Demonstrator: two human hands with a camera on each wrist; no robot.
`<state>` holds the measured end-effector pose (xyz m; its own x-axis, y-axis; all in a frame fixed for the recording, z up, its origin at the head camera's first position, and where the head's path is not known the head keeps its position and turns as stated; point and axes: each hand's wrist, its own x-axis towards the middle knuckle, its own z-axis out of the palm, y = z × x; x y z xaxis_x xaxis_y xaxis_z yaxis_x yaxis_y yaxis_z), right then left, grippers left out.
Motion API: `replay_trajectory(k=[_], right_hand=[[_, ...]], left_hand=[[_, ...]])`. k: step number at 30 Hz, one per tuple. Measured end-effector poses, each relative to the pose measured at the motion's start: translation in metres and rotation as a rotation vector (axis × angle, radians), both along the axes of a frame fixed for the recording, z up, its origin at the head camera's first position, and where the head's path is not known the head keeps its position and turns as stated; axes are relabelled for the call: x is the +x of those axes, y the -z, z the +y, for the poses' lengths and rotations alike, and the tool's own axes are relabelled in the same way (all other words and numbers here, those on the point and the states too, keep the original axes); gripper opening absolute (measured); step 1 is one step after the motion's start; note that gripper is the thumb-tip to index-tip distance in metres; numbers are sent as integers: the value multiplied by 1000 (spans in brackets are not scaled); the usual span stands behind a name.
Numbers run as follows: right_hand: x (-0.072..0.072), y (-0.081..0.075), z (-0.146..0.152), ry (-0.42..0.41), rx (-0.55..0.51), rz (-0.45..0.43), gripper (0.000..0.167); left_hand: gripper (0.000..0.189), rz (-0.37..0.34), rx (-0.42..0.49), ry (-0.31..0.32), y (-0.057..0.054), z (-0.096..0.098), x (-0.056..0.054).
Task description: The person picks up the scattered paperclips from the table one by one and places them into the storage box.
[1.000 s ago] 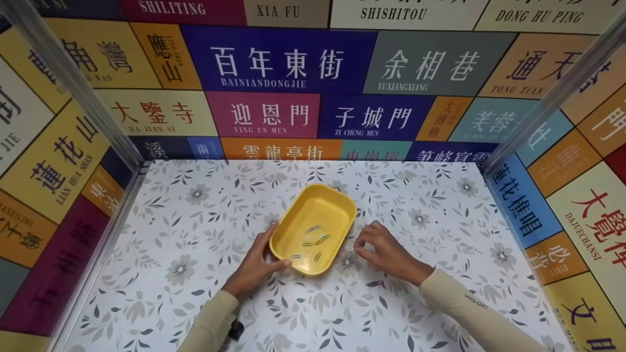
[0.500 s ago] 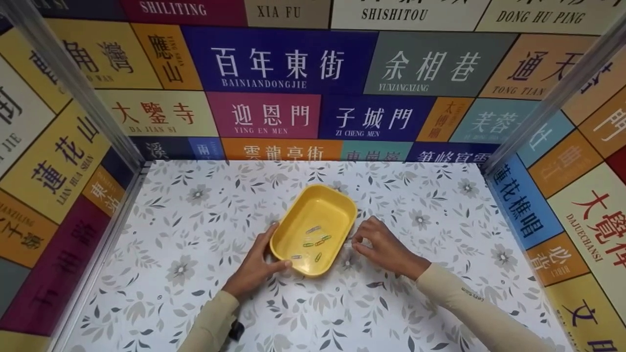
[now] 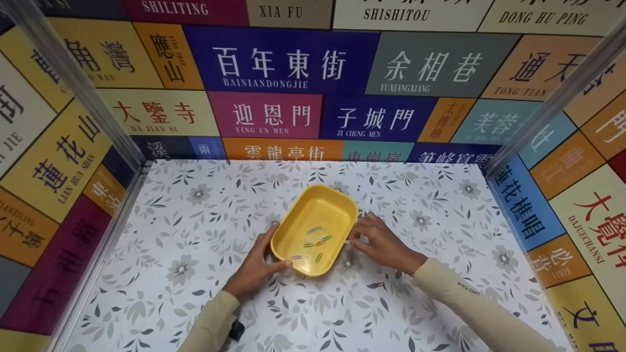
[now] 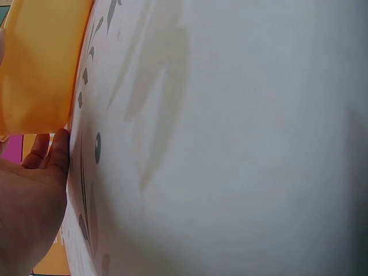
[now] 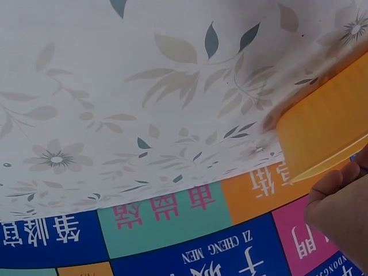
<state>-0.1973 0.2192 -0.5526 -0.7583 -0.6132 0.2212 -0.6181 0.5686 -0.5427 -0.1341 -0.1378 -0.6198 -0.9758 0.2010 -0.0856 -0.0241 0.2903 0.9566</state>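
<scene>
A yellow tray (image 3: 323, 208) lies slantwise on the table, with several small coloured paper clips (image 3: 319, 257) scattered on its bottom. My left hand (image 3: 254, 268) holds its near left corner, the thumb at the rim and the fingers along the outer wall. In the left wrist view, fingers (image 4: 57, 150) touch the tray's lower side. Just beside the right wall, my right hand (image 3: 384, 243) pinches a small pale paper clip (image 3: 346, 241) low between thumb and forefinger. From the right wrist, the hand stands close to the tray wall, and its fingertips are partly cut off.
A white table cover (image 3: 195, 225) with grey flowers and leaves lies under everything. Panels (image 3: 274, 58) with coloured street-name blocks rise behind and on both sides. Clear strips (image 3: 547, 88) run along the corners. A small black object (image 3: 236, 330) sits at the left wrist.
My right hand has moved left and slightly away from me with the pale paper clip, up to the tray's right wall. The left hand and the tray have stayed put.
</scene>
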Motion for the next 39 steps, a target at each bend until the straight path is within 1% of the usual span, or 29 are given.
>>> replay_trajectory(k=[4, 11, 16, 20, 24, 28, 31, 39], right_hand=[[-4, -3, -2, -5, 14, -8, 6], [-10, -7, -6, -5, 47, 27, 9], [-13, -8, -12, 14, 82, 0, 9], [-17, -9, -16, 12, 99, -8, 5], [-21, -9, -19, -3, 99, 0, 3], [-25, -8, -23, -5, 105, 4, 4], [-28, -6, -26, 9, 118, -4, 4], [-36, -5, -34, 52, 168, -38, 5]], left_hand=[[108, -4, -7, -2, 1, 0, 0], [110, -23, -23, -12, -1, 1, 0], [109, -22, -26, -12, -2, 1, 1], [109, -26, -33, -16, -3, 1, 1], [109, -31, -20, -19, -3, 1, 1], [109, -18, 8, -13, -2, 1, 2], [110, -16, 12, -14, -1, 1, 1], [111, -40, -4, -26, -3, 3, 1]])
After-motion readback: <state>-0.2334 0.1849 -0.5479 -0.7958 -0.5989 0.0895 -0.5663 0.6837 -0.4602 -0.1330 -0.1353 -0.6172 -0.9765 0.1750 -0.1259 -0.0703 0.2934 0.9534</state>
